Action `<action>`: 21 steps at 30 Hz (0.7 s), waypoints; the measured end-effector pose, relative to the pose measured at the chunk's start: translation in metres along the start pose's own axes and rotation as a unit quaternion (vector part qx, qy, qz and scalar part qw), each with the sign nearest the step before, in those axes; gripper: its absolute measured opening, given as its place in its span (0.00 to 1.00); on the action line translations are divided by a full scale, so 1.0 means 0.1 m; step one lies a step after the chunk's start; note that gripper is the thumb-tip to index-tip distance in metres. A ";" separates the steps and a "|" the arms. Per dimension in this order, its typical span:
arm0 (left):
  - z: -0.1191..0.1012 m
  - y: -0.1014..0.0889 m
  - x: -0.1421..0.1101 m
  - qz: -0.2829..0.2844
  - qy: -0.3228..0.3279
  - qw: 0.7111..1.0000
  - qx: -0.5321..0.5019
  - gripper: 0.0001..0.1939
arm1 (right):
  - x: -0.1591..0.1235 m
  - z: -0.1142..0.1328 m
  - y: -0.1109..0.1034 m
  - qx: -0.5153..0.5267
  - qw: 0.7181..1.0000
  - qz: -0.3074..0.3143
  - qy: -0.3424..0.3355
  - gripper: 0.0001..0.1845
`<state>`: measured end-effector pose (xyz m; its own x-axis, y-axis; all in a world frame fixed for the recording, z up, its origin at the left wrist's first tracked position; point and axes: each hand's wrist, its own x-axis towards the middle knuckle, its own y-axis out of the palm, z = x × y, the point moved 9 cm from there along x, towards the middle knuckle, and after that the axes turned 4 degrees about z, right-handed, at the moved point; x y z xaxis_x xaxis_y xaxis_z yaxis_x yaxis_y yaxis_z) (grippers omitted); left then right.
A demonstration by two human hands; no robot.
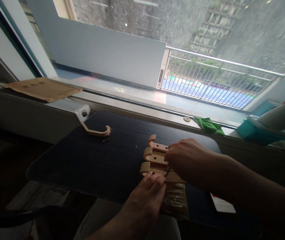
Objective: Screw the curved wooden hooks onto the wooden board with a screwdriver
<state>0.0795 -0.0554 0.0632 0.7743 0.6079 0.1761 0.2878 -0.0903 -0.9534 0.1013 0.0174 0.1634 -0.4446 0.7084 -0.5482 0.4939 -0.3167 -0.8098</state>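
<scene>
A light wooden rack with curled hooks (157, 159) lies on the dark table, with dark holes along its strips. My left hand (147, 196) presses its fingers on the nearest hook strip and holds it down. Closed above the rack's right part, my right hand (182, 158) grips a screwdriver (168, 171); only its thin dark shaft shows, pointing down at the nearest strip, and the handle is hidden in the fist. Under the rack's near side lies a clear plastic bag (176, 200). One loose wooden hook (97, 133) rests at the far left.
Small screws (106, 140) lie beside the loose hook. The dark table (82, 166) stands against a window sill. On the sill are a green cloth (209, 125), a tape roll (187, 119) and a teal container (260, 131). A brown envelope (42, 88) tops the radiator (69, 106); a white card (224, 204) lies right.
</scene>
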 end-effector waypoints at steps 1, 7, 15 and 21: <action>0.00 0.00 0.02 0.003 0.000 1.000 -0.002 0.26 | 0.00 -0.02 0.00 0.002 1.000 0.000 0.002 0.08; 0.00 0.04 0.01 -0.001 0.030 0.999 0.014 0.25 | -0.03 0.00 0.02 0.007 1.000 -0.001 -0.009 0.09; -0.03 0.02 0.02 0.001 0.040 0.999 0.036 0.21 | 0.03 -0.06 0.06 -0.004 1.000 0.013 -0.014 0.08; -0.04 0.03 0.02 0.000 0.045 0.998 0.038 0.20 | 0.00 -0.04 0.02 -0.004 1.000 0.020 -0.004 0.08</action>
<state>0.0843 -0.0580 0.0618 0.8227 0.5346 0.1934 0.2462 -0.0284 -0.9688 0.1056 0.0190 0.1625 -0.4304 0.6900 -0.5819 0.5173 -0.3397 -0.7855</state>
